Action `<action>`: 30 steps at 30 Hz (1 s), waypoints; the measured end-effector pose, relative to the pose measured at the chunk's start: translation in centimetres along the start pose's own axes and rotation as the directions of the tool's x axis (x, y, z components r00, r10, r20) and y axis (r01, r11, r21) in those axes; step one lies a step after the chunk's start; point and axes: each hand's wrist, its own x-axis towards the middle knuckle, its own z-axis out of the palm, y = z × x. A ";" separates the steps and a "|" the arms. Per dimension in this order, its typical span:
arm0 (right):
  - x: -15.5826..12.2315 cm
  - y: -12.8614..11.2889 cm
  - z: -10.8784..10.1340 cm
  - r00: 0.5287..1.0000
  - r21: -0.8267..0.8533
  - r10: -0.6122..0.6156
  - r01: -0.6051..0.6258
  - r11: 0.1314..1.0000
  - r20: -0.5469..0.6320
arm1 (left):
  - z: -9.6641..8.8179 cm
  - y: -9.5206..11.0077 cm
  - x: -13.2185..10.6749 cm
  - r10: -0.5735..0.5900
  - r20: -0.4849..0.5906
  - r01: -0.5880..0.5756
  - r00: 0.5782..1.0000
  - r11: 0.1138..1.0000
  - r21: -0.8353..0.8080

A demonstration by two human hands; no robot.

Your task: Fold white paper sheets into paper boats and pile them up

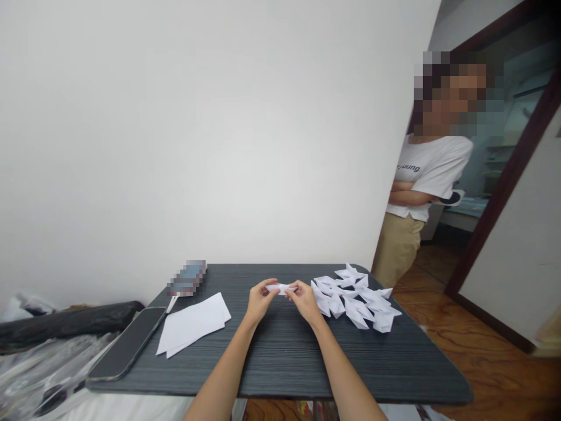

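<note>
My left hand (260, 299) and my right hand (303, 299) are raised a little above the dark table (280, 356), both pinching a small folded white paper piece (281, 288) between their fingertips. The left hand grips its left end, the right hand its right end. Just right of my right hand lies a pile of several folded white paper shapes (357, 298). To the left of my left hand a thin stack of flat white paper sheets (195, 323) rests on the table.
A dark phone (128, 344) lies at the table's left edge, with a small blurred object (187, 278) behind it. A long black bundle (65, 324) and plastic bags lie off the left side. A person in a white shirt (432, 169) stands at the doorway, arms folded.
</note>
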 end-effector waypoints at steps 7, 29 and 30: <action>-0.1 -0.3 0.5 1.000 0.030 0.003 -0.003 1.000 0.000 | -0.2 0.1 -0.1 -0.013 0.040 0.004 0.999 0.974 0.228; -0.3 1.7 0.3 0.987 0.153 0.079 -0.100 0.983 0.142 | -0.5 0.7 -0.6 -0.144 0.251 0.114 0.957 0.985 0.129; -0.4 1.6 0.3 0.986 0.141 0.082 -0.102 0.985 0.144 | -0.6 0.6 -0.5 -0.146 0.258 0.118 0.955 0.986 0.121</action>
